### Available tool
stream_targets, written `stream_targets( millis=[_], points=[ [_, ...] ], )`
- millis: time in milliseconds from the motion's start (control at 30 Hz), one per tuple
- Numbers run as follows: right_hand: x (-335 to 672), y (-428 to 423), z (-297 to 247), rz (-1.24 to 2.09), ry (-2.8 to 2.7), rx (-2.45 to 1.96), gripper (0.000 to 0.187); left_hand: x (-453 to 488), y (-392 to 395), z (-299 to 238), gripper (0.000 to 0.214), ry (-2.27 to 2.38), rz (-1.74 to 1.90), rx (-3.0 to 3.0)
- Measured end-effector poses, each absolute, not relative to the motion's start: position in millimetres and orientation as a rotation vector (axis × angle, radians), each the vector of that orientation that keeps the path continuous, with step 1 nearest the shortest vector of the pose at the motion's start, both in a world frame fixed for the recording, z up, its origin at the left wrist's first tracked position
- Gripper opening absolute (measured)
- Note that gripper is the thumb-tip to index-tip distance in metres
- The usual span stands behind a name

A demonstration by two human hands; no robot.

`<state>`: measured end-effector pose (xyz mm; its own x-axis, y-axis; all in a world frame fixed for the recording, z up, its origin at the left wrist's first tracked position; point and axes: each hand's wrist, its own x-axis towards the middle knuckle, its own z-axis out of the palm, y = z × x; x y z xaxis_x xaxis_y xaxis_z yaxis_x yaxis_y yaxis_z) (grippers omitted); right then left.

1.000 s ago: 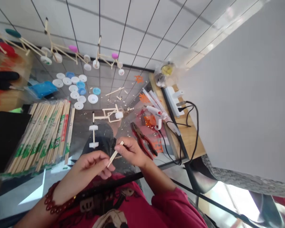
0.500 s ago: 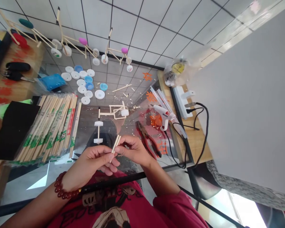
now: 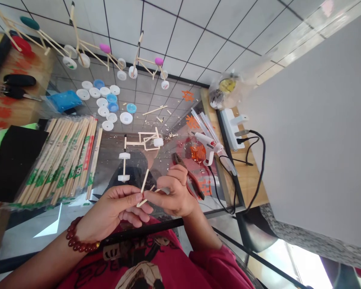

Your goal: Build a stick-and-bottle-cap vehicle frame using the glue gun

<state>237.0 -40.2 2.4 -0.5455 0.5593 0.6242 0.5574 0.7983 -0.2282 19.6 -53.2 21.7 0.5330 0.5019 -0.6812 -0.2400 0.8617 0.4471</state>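
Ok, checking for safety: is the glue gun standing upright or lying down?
Lying on its side: the glue gun has body and handle flat on the glass table.

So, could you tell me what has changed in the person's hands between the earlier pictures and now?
The left hand and right hand have turned the two slim wooden sticks from lying side by side to crossing at an angle, pinched where they meet. Neither hand has let go. The red-handled pliers, glue gun and stick frame stayed where they were.
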Motion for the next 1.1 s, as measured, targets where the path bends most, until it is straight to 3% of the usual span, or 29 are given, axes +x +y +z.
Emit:
stream_targets(
  millis=[333,500,633,1100],
  points=[
    [235,-41,-4,-0.104,-2.282,-0.849,0.035,19,-55,20,0.036,0.921,0.468,0.369],
    [231,-39,4,0.513,-1.904,-1.082,0.031,22,-56,19,0.039,0.986,0.562,0.371],
    [225,-36,9,1.067,-1.829,-1.026,0.035,24,-58,18,0.042,0.991,0.519,0.381],
    [215,-37,3,1.513,-1.604,-1.072,0.035,28,-63,18,0.042,0.902,0.384,0.432]
  ],
)
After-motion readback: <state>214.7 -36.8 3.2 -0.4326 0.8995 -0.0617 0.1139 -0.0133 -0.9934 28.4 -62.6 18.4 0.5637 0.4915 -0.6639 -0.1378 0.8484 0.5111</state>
